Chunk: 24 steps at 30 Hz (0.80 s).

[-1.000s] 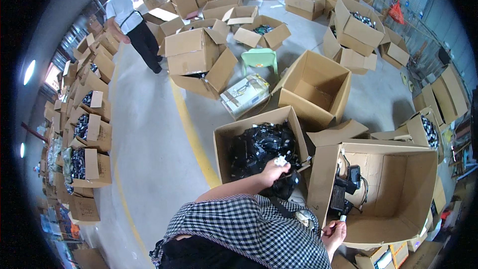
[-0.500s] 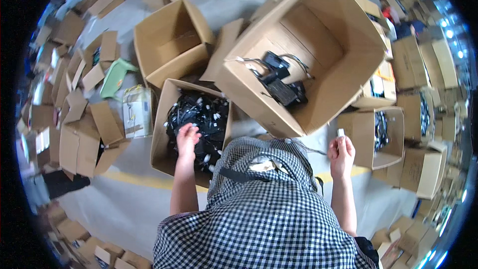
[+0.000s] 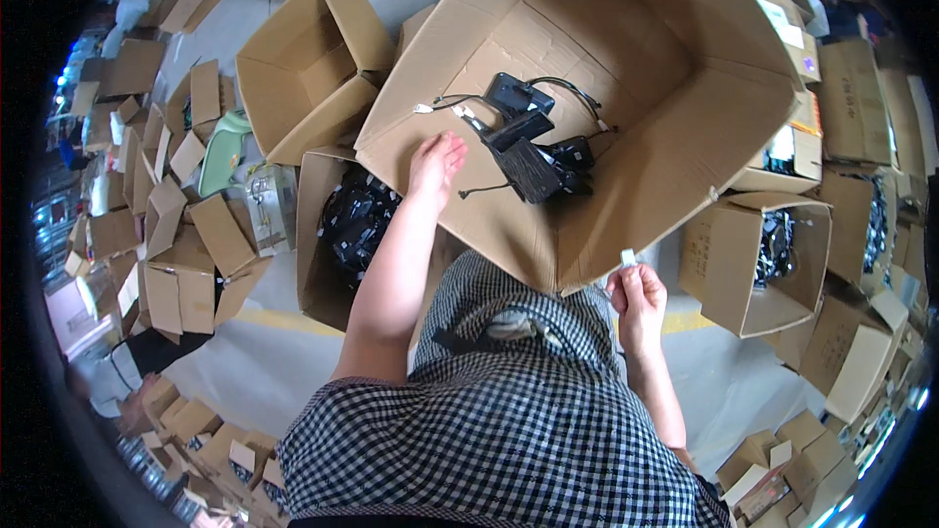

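Note:
My left hand (image 3: 437, 166) reaches over the near-left rim of a large cardboard box (image 3: 675, 152), fingers stretched and nothing in them. Inside that box lies a small heap of black power adapters (image 3: 533, 166). Their short cables end in connectors, and one white connector (image 3: 423, 109) sits just beyond my fingertips. By the box's near right edge, my right hand (image 3: 640, 303) is closed in a pinch on a small white connector (image 3: 627, 257), which sticks up above the thumb. Any cable below it is hidden.
A box of black adapters and cables (image 3: 357, 215) stands left of the large box. Beyond it are an open box (image 3: 293, 78) and a green plastic stool (image 3: 225, 152). On the right stands a box with black cabled parts (image 3: 778, 244). Cardboard boxes crowd both sides.
My left hand has moved from above the box of black adapters up and right into the large box. My right hand has shifted slightly left, still pinching the white connector.

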Each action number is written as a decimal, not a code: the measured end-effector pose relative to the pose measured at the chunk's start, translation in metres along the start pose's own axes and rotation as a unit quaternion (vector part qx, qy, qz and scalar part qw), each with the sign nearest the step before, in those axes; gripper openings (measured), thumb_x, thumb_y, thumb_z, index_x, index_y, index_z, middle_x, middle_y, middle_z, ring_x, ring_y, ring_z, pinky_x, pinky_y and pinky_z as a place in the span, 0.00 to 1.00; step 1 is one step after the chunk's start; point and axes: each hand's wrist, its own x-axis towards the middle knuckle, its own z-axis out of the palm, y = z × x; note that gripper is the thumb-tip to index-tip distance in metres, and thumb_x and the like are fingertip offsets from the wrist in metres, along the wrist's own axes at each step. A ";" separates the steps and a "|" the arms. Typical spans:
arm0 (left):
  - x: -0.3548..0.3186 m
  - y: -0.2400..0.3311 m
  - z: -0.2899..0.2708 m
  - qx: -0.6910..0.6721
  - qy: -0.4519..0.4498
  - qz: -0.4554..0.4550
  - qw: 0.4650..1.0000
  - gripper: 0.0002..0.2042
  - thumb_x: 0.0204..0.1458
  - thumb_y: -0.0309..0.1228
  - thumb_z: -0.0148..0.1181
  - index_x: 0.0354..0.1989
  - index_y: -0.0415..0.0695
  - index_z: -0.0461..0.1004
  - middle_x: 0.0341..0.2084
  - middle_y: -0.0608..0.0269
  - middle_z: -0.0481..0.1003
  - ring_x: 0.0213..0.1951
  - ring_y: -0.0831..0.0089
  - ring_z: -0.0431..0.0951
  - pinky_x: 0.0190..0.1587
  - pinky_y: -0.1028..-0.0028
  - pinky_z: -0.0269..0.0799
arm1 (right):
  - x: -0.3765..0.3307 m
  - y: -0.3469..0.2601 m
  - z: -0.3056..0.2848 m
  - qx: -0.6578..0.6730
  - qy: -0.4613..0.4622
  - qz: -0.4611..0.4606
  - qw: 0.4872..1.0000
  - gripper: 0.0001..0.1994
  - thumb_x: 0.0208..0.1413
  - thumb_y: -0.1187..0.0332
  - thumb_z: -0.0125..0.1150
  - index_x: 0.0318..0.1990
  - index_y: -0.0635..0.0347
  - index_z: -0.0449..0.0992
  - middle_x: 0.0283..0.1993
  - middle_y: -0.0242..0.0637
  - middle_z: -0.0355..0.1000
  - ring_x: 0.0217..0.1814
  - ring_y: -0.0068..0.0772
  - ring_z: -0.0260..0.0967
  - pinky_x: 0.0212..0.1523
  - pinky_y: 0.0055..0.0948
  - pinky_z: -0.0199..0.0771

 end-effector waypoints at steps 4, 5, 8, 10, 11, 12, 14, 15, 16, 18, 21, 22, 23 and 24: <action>0.120 -0.047 -0.025 -0.133 0.227 -0.179 0.948 0.21 0.53 0.43 0.55 0.52 0.46 0.65 0.30 0.65 0.69 0.31 0.72 0.68 0.47 0.76 0.65 | 0.013 0.004 -0.006 0.057 -0.014 0.075 0.995 0.12 0.61 0.62 0.49 0.30 0.58 0.70 0.24 0.29 0.70 0.18 0.11 0.50 0.20 0.14 0.49; 0.144 -0.056 -0.041 -0.127 0.287 -0.175 0.933 0.22 0.52 0.46 0.56 0.52 0.49 0.64 0.27 0.66 0.65 0.27 0.73 0.63 0.50 0.77 0.62 | 0.015 0.004 -0.007 0.047 -0.023 0.094 0.994 0.11 0.61 0.62 0.50 0.30 0.58 0.70 0.24 0.29 0.70 0.18 0.11 0.50 0.20 0.14 0.49; 0.191 -0.064 -0.030 -0.063 0.287 -0.184 0.938 0.20 0.50 0.44 0.58 0.48 0.51 0.64 0.26 0.67 0.61 0.24 0.78 0.59 0.37 0.79 0.70 | 0.027 0.013 -0.012 0.056 -0.026 0.115 0.992 0.12 0.60 0.60 0.52 0.31 0.58 0.71 0.26 0.28 0.71 0.20 0.10 0.52 0.21 0.13 0.51; 0.220 -0.057 -0.043 -0.159 0.310 -0.020 0.937 0.15 0.53 0.37 0.56 0.46 0.49 0.65 0.24 0.69 0.62 0.24 0.81 0.61 0.31 0.81 0.68 | 0.034 0.013 -0.010 0.084 -0.041 0.133 0.987 0.11 0.59 0.60 0.53 0.31 0.59 0.71 0.28 0.28 0.71 0.21 0.11 0.54 0.23 0.14 0.52; 0.218 -0.072 -0.027 -0.154 0.308 -0.036 0.938 0.15 0.53 0.37 0.56 0.46 0.49 0.65 0.24 0.69 0.62 0.24 0.81 0.61 0.31 0.81 0.68 | 0.035 0.018 -0.014 0.100 -0.022 0.135 0.986 0.11 0.59 0.60 0.53 0.31 0.59 0.71 0.28 0.28 0.71 0.21 0.11 0.54 0.23 0.14 0.52; 0.209 -0.083 0.008 -0.060 0.236 0.007 0.970 0.08 0.55 0.35 0.55 0.40 0.49 0.67 0.20 0.73 0.63 0.21 0.83 0.62 0.26 0.82 0.65 | 0.037 0.021 -0.023 0.114 0.000 0.133 0.985 0.12 0.59 0.60 0.53 0.31 0.59 0.71 0.28 0.28 0.71 0.21 0.11 0.54 0.23 0.14 0.53; 0.195 -0.079 0.077 0.136 0.094 0.117 0.979 0.03 0.55 0.33 0.55 0.34 0.49 0.71 0.17 0.75 0.66 0.18 0.86 0.63 0.18 0.84 0.59 | 0.041 0.020 -0.026 0.118 0.017 0.144 0.982 0.12 0.59 0.60 0.53 0.31 0.59 0.71 0.28 0.28 0.72 0.21 0.11 0.54 0.23 0.14 0.52; 0.199 -0.084 0.099 0.179 0.032 0.132 0.974 0.06 0.55 0.34 0.55 0.37 0.46 0.72 0.21 0.74 0.70 0.21 0.84 0.67 0.22 0.83 0.63 | 0.042 0.023 -0.029 0.083 0.009 0.151 0.985 0.12 0.59 0.60 0.52 0.32 0.59 0.72 0.28 0.28 0.73 0.21 0.11 0.54 0.23 0.14 0.53; 0.211 -0.097 0.113 0.244 -0.054 0.331 0.910 0.07 0.54 0.33 0.56 0.37 0.46 0.74 0.24 0.69 0.75 0.24 0.75 0.72 0.29 0.78 0.69 | 0.044 0.024 -0.026 0.085 0.015 0.159 0.983 0.12 0.59 0.60 0.53 0.32 0.59 0.72 0.28 0.27 0.73 0.21 0.11 0.54 0.23 0.14 0.53; 0.188 -0.088 0.190 0.535 -0.145 0.396 0.732 0.08 0.45 0.30 0.60 0.36 0.53 0.77 0.33 0.66 0.76 0.39 0.63 0.74 0.44 0.65 0.69 | 0.046 0.024 -0.030 0.084 0.019 0.161 0.983 0.12 0.59 0.60 0.53 0.32 0.59 0.73 0.28 0.27 0.73 0.21 0.11 0.55 0.23 0.14 0.55; 0.193 -0.116 0.235 0.719 -0.296 0.379 0.502 0.11 0.47 0.30 0.55 0.40 0.56 0.76 0.36 0.67 0.73 0.46 0.67 0.69 0.52 0.63 0.62 | 0.046 0.027 -0.027 0.061 0.004 0.137 0.989 0.13 0.59 0.60 0.53 0.32 0.61 0.74 0.28 0.28 0.73 0.22 0.11 0.56 0.23 0.14 0.56; 0.200 -0.132 0.237 0.767 -0.325 0.360 0.420 0.11 0.49 0.30 0.53 0.40 0.57 0.75 0.37 0.66 0.73 0.47 0.67 0.68 0.54 0.62 0.60 | 0.046 0.027 -0.026 0.058 -0.004 0.127 0.990 0.13 0.59 0.60 0.53 0.32 0.61 0.74 0.28 0.28 0.73 0.22 0.11 0.57 0.24 0.14 0.56; 0.203 -0.151 0.239 0.763 -0.326 0.362 0.425 0.11 0.49 0.30 0.53 0.40 0.57 0.75 0.37 0.66 0.73 0.47 0.67 0.68 0.54 0.62 0.60 | 0.045 0.027 -0.027 0.053 0.000 0.127 0.990 0.13 0.59 0.60 0.53 0.32 0.61 0.74 0.28 0.28 0.73 0.22 0.11 0.57 0.24 0.14 0.56; 0.205 -0.159 0.238 0.776 -0.319 0.380 0.390 0.11 0.50 0.31 0.51 0.41 0.56 0.75 0.37 0.64 0.73 0.46 0.66 0.70 0.53 0.63 0.62 | 0.044 0.027 -0.027 0.075 0.006 0.120 0.990 0.13 0.59 0.59 0.53 0.32 0.61 0.74 0.28 0.29 0.73 0.22 0.12 0.57 0.24 0.14 0.56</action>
